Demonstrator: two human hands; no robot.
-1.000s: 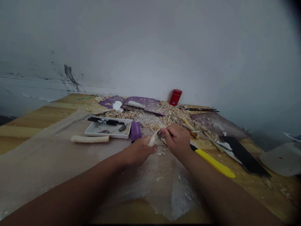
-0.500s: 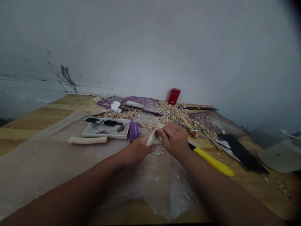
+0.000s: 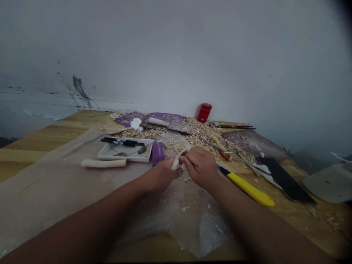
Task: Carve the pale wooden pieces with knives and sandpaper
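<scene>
A pale curved piece of wood point(image 3: 176, 162) is held at the middle of the table, above a plastic sheet point(image 3: 110, 190). My left hand point(image 3: 162, 175) grips its lower end, with the thumb along it. My right hand point(image 3: 200, 165) is closed against its upper right side; whatever lies inside those fingers is hidden. A yellow-handled tool point(image 3: 251, 189) lies beside my right forearm. Left of my hands, a pale wooden stick point(image 3: 103, 163) rests in front of a white tray point(image 3: 132, 158) with black pens point(image 3: 121, 141), and a purple strip point(image 3: 157, 152) stands beside the tray.
Wood shavings point(image 3: 203, 134) are heaped at the back, around purple sheets point(image 3: 167, 119). A red cylinder point(image 3: 204, 112) leans by the wall. Rightward lie a long metal tool point(image 3: 242, 158), a black flat slab point(image 3: 287, 181) and a grey object point(image 3: 328, 183).
My right hand has shifted slightly left and down, its fingers curled more tightly by the pale wood. My left hand has hardly moved. The view has shifted very slightly.
</scene>
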